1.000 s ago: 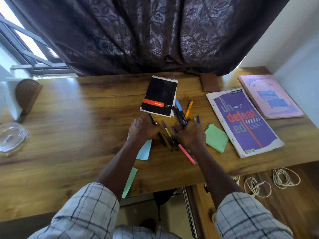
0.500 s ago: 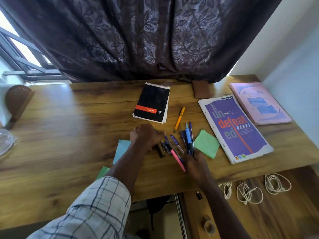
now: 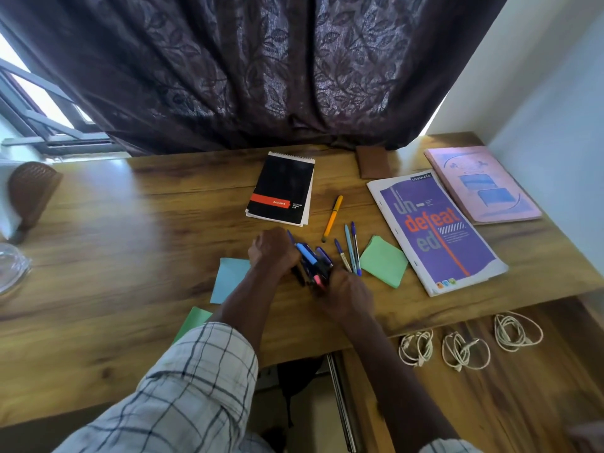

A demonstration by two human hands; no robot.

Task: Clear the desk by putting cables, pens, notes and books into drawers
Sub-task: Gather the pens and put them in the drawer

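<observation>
My left hand point(image 3: 273, 251) and my right hand point(image 3: 348, 294) close in from both sides on a bunch of pens point(image 3: 313, 261) at the middle of the wooden desk point(image 3: 130, 243). Both hands grip that bunch. An orange pen point(image 3: 332, 218) lies apart beyond them. Three more pens point(image 3: 350, 250) lie to the right, beside a green note pad point(image 3: 384, 260). A blue note point(image 3: 228, 283) and a green note point(image 3: 192, 322) lie left of my arm. A black spiral pad point(image 3: 282, 189), a purple book point(image 3: 436, 232) and a pink book point(image 3: 482, 184) sit further back.
An open drawer point(image 3: 490, 397) at the lower right holds three coiled white cables point(image 3: 464, 349). A brown wallet point(image 3: 372, 161) lies at the curtain's foot. A brown mesh object point(image 3: 31, 194) and a glass lid point(image 3: 11, 269) stand at the left edge.
Both hands have swept scattered pens together into one bunch between them. The orange pen and three pens on the right were left lying apart. The view shifted right.
</observation>
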